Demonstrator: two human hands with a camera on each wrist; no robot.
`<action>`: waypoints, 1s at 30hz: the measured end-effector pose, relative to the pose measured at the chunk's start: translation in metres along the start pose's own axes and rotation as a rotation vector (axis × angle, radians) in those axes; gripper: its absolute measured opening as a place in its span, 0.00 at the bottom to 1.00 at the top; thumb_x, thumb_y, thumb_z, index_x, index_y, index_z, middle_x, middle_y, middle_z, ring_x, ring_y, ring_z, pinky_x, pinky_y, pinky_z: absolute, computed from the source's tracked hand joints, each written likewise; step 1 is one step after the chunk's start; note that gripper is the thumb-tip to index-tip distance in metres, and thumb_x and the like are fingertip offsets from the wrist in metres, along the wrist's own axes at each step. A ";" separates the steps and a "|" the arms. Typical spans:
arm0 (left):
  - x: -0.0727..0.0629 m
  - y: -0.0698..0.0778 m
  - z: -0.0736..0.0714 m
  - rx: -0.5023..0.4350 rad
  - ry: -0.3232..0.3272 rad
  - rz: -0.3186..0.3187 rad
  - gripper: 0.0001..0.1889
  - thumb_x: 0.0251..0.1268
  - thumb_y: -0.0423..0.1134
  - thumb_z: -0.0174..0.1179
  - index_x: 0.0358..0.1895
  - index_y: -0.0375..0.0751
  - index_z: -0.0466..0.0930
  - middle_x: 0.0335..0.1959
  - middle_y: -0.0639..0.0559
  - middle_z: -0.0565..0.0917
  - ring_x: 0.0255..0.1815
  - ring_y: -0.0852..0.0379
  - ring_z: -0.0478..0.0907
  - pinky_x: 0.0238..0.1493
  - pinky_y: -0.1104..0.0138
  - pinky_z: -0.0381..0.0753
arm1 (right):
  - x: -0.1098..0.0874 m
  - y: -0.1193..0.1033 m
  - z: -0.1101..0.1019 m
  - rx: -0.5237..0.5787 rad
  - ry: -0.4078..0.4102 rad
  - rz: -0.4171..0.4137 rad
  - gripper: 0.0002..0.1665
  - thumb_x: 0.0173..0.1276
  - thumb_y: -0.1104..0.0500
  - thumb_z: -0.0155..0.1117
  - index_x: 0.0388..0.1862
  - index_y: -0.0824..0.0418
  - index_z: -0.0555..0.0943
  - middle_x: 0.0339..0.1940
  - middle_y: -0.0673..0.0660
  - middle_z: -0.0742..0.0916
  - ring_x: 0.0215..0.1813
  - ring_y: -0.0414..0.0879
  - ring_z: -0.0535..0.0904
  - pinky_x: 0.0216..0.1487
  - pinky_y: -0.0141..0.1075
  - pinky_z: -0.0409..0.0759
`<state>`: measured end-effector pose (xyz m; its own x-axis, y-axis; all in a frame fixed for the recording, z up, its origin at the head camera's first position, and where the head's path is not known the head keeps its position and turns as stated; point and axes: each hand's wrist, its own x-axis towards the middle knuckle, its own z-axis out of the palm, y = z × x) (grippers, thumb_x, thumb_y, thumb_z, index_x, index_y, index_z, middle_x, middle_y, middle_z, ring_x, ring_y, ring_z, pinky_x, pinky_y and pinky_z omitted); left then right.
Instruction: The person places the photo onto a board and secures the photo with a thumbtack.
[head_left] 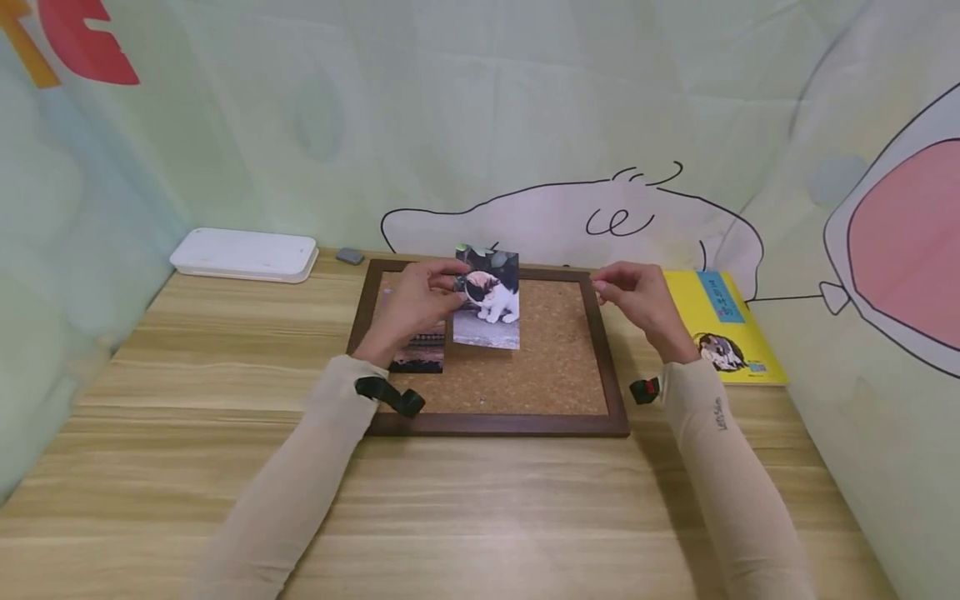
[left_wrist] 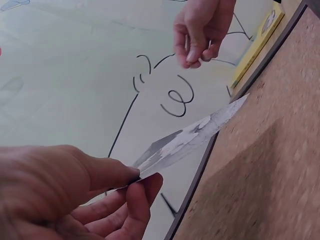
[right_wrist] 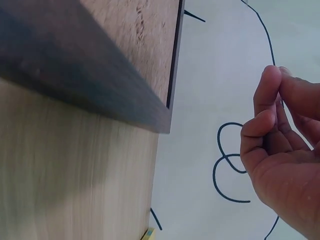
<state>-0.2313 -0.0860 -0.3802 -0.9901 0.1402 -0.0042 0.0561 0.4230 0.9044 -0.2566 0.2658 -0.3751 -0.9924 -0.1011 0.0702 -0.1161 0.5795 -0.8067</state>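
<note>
My left hand (head_left: 420, 300) pinches a photo of a black-and-white cat (head_left: 491, 308) by its left edge, thumb in front. In the left wrist view this photo (left_wrist: 185, 140) stands tilted over the cork, its far end close to the board and its shadow beneath. A brown-framed corkboard (head_left: 555, 350) lies under it, with a second, darker photo (head_left: 420, 354) on its left part, partly covered by my left hand. Above the board's upper right corner, my right hand (head_left: 637, 296) has thumb and forefinger tips together. They seem to pinch something tiny, too small to make out.
A yellow book (head_left: 750, 350) lies right of the board, partly behind my right arm. At the back left are a white case (head_left: 243, 254) and a small grey block (head_left: 350, 256). A printed cloth (head_left: 480, 125) hangs behind the wooden table (head_left: 487, 508).
</note>
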 end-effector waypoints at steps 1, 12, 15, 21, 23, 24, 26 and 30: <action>0.001 0.001 0.005 -0.012 -0.008 -0.007 0.23 0.72 0.31 0.67 0.68 0.45 0.83 0.52 0.41 0.86 0.47 0.49 0.83 0.41 0.64 0.84 | 0.000 -0.001 0.001 0.001 -0.003 0.004 0.17 0.81 0.56 0.65 0.59 0.66 0.86 0.52 0.67 0.89 0.50 0.60 0.83 0.51 0.32 0.78; 0.014 0.001 0.051 -0.090 -0.056 -0.045 0.21 0.70 0.29 0.69 0.65 0.41 0.84 0.48 0.41 0.85 0.38 0.52 0.86 0.42 0.61 0.90 | 0.007 -0.008 0.009 0.043 -0.022 0.063 0.14 0.81 0.60 0.64 0.60 0.62 0.86 0.57 0.67 0.90 0.54 0.64 0.84 0.58 0.34 0.79; 0.018 -0.001 0.060 -0.074 -0.061 -0.007 0.21 0.68 0.29 0.70 0.64 0.40 0.85 0.47 0.40 0.86 0.36 0.54 0.86 0.37 0.68 0.88 | 0.008 -0.008 0.011 0.041 -0.022 0.076 0.14 0.81 0.59 0.65 0.60 0.62 0.87 0.57 0.68 0.89 0.55 0.64 0.84 0.59 0.36 0.78; 0.021 -0.004 0.075 -0.067 -0.080 0.011 0.21 0.68 0.28 0.70 0.64 0.36 0.85 0.50 0.33 0.88 0.35 0.53 0.87 0.39 0.67 0.89 | 0.011 -0.009 0.014 0.023 -0.040 0.135 0.15 0.81 0.56 0.66 0.61 0.59 0.87 0.57 0.65 0.89 0.57 0.62 0.84 0.64 0.43 0.74; 0.022 -0.003 0.080 -0.052 -0.090 0.004 0.21 0.68 0.28 0.70 0.64 0.37 0.85 0.51 0.33 0.88 0.36 0.53 0.87 0.40 0.67 0.89 | 0.011 -0.009 0.015 0.031 -0.047 0.146 0.15 0.81 0.57 0.65 0.61 0.58 0.86 0.57 0.63 0.89 0.58 0.62 0.84 0.64 0.43 0.75; 0.022 -0.003 0.082 -0.051 -0.098 0.002 0.22 0.69 0.28 0.70 0.65 0.37 0.84 0.51 0.33 0.88 0.36 0.52 0.87 0.41 0.67 0.89 | 0.011 -0.009 0.015 0.033 -0.048 0.148 0.14 0.81 0.57 0.65 0.61 0.58 0.87 0.57 0.63 0.89 0.58 0.61 0.84 0.64 0.42 0.76; 0.022 -0.001 0.087 -0.028 -0.103 0.001 0.22 0.69 0.29 0.70 0.65 0.37 0.84 0.50 0.34 0.89 0.37 0.52 0.88 0.41 0.67 0.89 | 0.011 -0.008 0.015 0.045 -0.056 0.141 0.15 0.81 0.57 0.65 0.61 0.59 0.86 0.57 0.62 0.89 0.58 0.61 0.84 0.64 0.41 0.77; 0.022 0.002 0.095 0.008 -0.101 0.010 0.22 0.69 0.30 0.71 0.65 0.38 0.85 0.50 0.36 0.90 0.39 0.50 0.90 0.41 0.67 0.89 | 0.012 -0.007 0.016 0.053 -0.061 0.112 0.15 0.82 0.56 0.65 0.61 0.59 0.86 0.57 0.61 0.89 0.56 0.58 0.84 0.62 0.40 0.78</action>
<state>-0.2404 0.0026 -0.4193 -0.9716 0.2334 -0.0387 0.0671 0.4283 0.9011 -0.2673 0.2479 -0.3778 -0.9945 -0.0877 -0.0565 -0.0006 0.5466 -0.8374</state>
